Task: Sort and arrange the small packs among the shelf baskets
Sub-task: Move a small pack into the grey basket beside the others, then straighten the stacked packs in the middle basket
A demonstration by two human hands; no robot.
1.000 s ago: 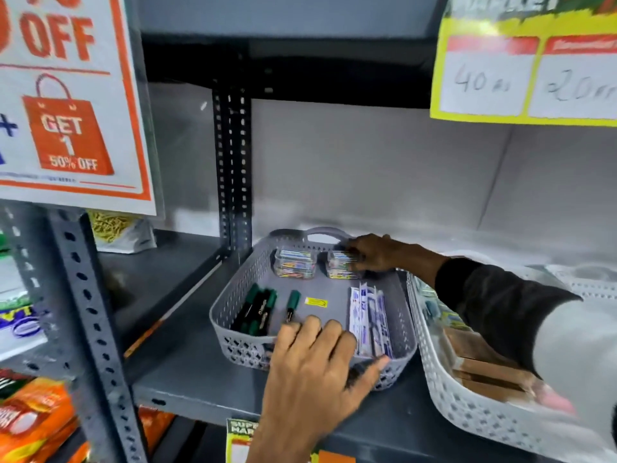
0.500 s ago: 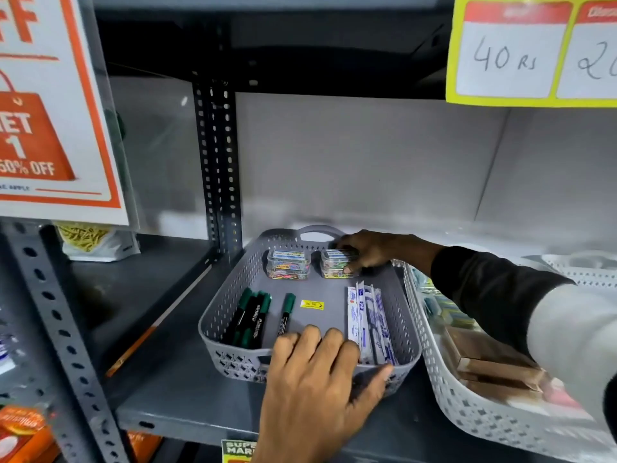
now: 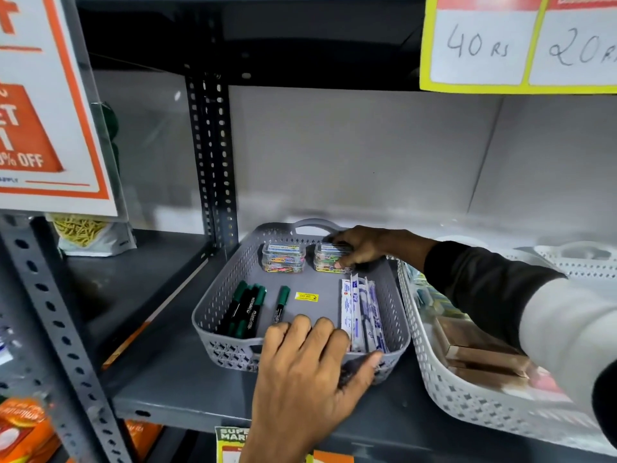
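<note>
Overhead, price tags (image 3: 521, 41) read "40 Rs" and "20 R".

Grey metal shelf (image 3: 173, 389) under grey basket (image 3: 217, 315) and white basket (image 3: 467, 402).

Dim shelf, blurred edges, wide-angle bending

An orange-and-white sale poster (image 3: 43, 105) is hanging at the upper left, and a yellow price card (image 3: 514, 45) reading "40 Rs" is hanging at the upper right. A grey perforated upright (image 3: 213, 155) is standing behind. On the left, a pouch (image 3: 90, 233) is leaning, perhaps holding yellow rubber bands.
</note>
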